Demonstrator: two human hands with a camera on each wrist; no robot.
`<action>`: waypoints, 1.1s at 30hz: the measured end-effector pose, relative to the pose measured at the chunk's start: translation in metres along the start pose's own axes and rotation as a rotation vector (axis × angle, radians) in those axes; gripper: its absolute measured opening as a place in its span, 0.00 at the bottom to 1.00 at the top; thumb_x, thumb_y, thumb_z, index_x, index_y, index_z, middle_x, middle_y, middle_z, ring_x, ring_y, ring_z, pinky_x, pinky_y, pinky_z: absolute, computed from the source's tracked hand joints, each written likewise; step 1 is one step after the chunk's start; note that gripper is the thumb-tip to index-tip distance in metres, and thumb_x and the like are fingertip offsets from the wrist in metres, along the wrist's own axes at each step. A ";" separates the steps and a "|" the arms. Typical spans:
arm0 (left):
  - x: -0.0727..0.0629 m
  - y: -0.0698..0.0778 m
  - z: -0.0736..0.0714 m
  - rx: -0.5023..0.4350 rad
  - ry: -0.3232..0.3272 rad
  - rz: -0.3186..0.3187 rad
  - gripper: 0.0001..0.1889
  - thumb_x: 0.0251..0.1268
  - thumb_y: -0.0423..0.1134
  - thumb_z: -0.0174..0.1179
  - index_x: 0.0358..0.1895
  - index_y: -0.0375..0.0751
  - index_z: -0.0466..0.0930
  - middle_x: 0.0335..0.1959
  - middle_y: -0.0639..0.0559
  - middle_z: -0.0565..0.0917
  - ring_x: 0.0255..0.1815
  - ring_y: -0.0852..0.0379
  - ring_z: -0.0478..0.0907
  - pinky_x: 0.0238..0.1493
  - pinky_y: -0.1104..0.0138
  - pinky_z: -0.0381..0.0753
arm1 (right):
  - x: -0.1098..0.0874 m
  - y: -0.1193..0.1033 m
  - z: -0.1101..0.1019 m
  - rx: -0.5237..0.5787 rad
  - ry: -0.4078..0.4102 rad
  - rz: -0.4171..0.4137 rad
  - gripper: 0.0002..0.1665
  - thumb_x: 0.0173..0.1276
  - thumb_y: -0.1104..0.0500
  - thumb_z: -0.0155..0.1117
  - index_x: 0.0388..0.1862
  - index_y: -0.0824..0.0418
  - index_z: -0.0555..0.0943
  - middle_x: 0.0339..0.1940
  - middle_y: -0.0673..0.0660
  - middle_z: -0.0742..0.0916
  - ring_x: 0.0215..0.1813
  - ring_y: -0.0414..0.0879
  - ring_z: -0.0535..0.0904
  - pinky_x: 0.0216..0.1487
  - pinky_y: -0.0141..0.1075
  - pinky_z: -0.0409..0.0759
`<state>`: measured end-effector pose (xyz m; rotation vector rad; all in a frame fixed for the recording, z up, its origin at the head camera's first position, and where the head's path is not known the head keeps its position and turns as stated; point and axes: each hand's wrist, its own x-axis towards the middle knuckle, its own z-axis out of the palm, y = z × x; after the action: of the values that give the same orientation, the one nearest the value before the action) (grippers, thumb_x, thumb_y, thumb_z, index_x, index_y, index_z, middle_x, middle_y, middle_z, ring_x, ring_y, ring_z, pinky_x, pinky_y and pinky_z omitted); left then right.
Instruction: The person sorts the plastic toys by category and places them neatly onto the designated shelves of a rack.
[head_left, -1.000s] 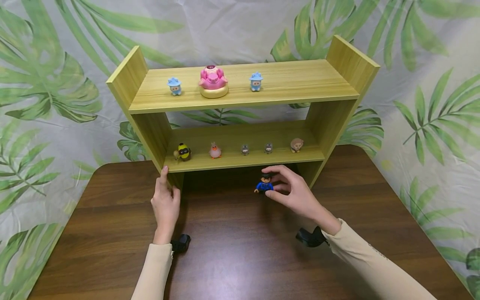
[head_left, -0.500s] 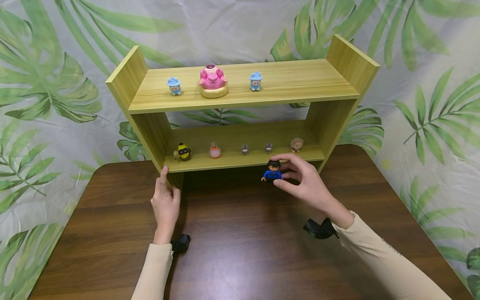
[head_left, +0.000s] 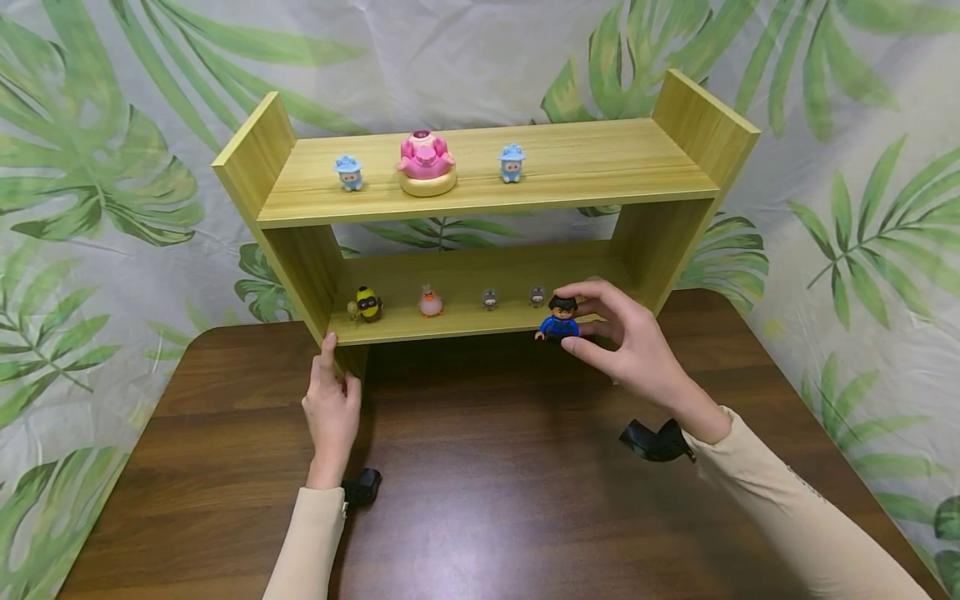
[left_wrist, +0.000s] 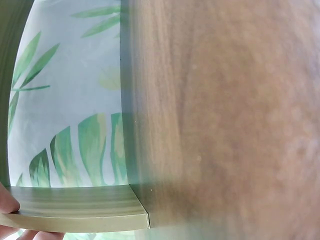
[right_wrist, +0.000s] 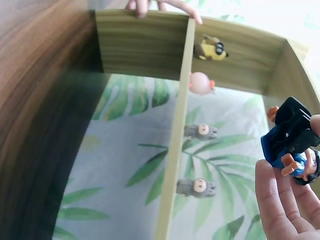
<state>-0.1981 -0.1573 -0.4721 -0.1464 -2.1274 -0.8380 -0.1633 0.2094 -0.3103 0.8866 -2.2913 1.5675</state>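
My right hand (head_left: 630,346) pinches a toy figure (head_left: 561,323) with black hair and a blue outfit, thumb below and fingers behind. It is held up in front of the middle board, near its right end. In the right wrist view the figure's black legs (right_wrist: 292,120) point toward the camera. At the left, my left hand (head_left: 332,417) grips the side panel of a small wooden shelf (head_left: 600,158), index finger up along its front edge. The left wrist view has its thumb (left_wrist: 7,201) on the panel's inner face and fingers on the other side.
On the middle board stand a yellow-and-brown figure (head_left: 367,305), a pink bird figure (head_left: 431,302) and two small grey figures (head_left: 490,300). A round tan figure there is hidden behind my right hand. Up top, a pink figure (head_left: 426,162) sits between two blue-hatted ones (head_left: 512,164).
My right hand has carried the blue toy figure up and to the right, from below the middle board to its front edge. The left hand has stayed on the panel.
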 end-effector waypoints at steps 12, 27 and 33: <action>0.000 0.000 0.000 -0.004 -0.004 -0.002 0.45 0.56 0.19 0.51 0.72 0.67 0.51 0.30 0.41 0.67 0.18 0.54 0.53 0.17 0.61 0.53 | 0.011 -0.016 -0.014 0.001 0.048 -0.067 0.32 0.54 0.82 0.63 0.59 0.69 0.74 0.53 0.60 0.79 0.48 0.48 0.76 0.48 0.33 0.77; 0.000 -0.002 0.000 -0.001 -0.006 0.002 0.45 0.56 0.19 0.51 0.72 0.66 0.52 0.31 0.41 0.67 0.18 0.55 0.53 0.18 0.61 0.53 | 0.023 -0.031 -0.030 0.050 0.053 -0.151 0.30 0.58 0.78 0.62 0.61 0.71 0.71 0.58 0.60 0.78 0.51 0.49 0.76 0.50 0.32 0.75; 0.000 -0.002 0.000 0.001 -0.007 0.001 0.46 0.56 0.19 0.51 0.72 0.66 0.51 0.30 0.41 0.67 0.19 0.54 0.53 0.18 0.61 0.53 | 0.028 -0.039 -0.032 0.050 0.059 -0.163 0.30 0.58 0.78 0.62 0.61 0.70 0.71 0.58 0.60 0.78 0.52 0.49 0.76 0.50 0.32 0.75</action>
<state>-0.1989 -0.1584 -0.4730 -0.1495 -2.1344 -0.8368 -0.1676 0.2186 -0.2537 0.9981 -2.0911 1.5649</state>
